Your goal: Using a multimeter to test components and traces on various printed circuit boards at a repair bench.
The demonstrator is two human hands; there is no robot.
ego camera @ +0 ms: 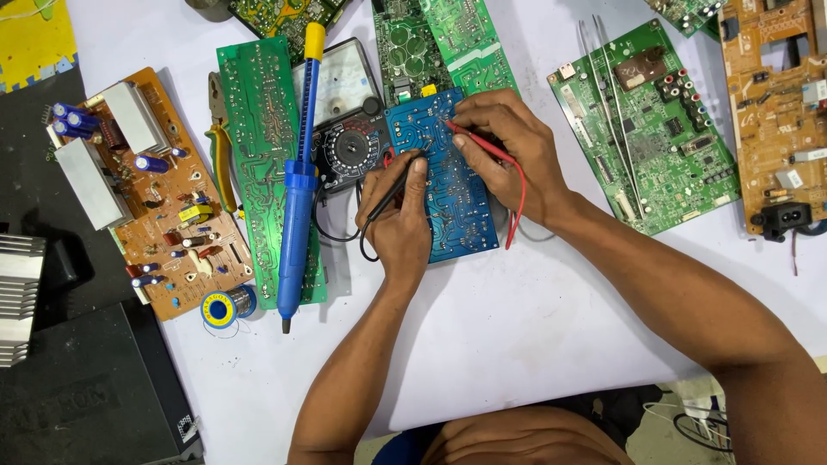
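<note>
A blue circuit board (452, 202) lies solder side up at the middle of the white table (517, 327). My left hand (398, 215) grips a black test probe (398, 182), its tip touching the board's upper left part. My right hand (510, 146) pinches a red test probe (469, 138) with the tip pressed on the board's upper middle. Both leads run back to a black analog multimeter (349, 120) just left of the board.
A blue desoldering pump (297, 185) rests on a long green board (263, 138). A brown board with capacitors (151, 189) and a solder spool (222, 308) sit left. Green boards (655, 129) with tweezers (616, 112) lie right; an orange-brown board (775, 95) is far right. Black boxes (86, 387) stand at the lower left.
</note>
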